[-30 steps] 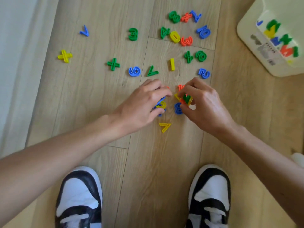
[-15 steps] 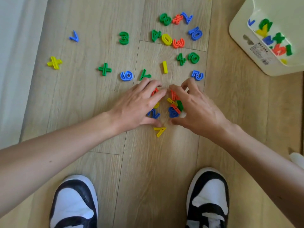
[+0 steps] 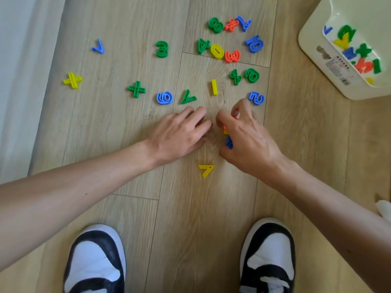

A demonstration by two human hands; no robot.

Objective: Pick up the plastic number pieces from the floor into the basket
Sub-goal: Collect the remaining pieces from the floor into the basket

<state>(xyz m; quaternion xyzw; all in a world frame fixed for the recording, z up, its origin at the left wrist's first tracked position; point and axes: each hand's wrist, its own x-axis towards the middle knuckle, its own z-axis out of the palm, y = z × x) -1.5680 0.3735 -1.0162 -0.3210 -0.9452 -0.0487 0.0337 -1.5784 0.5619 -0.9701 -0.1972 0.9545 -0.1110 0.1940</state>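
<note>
Colourful plastic number pieces lie scattered on the wooden floor. My left hand (image 3: pixel 179 132) curls palm-down over a few pieces; only a sliver of red shows under its fingertips. My right hand (image 3: pixel 247 138) grips a small bunch of red, yellow and blue pieces (image 3: pixel 228 142) just off the floor. A yellow 7 (image 3: pixel 206 170) lies free below both hands. Beyond the fingers lie a blue 2 (image 3: pixel 256 97), a yellow 1 (image 3: pixel 214 87), a green 7 (image 3: pixel 187 97) and a blue 6 (image 3: pixel 164 97). The cream basket (image 3: pixel 313 49), top right, holds several pieces.
Further out lie a green plus (image 3: pixel 136 89), yellow plus (image 3: pixel 73 80), blue 7 (image 3: pixel 98 47), green 3 (image 3: pixel 162 49) and a cluster of several numbers (image 3: pixel 224 51). My black-and-white shoes (image 3: pixel 95 261) (image 3: pixel 268 256) stand at the bottom. A white curtain (image 3: pixel 21 60) runs along the left.
Both hands have closed over the small pile between them; the blue, yellow and green pieces seen between the hands are now mostly hidden in the fingers. The yellow 7 has stayed put.
</note>
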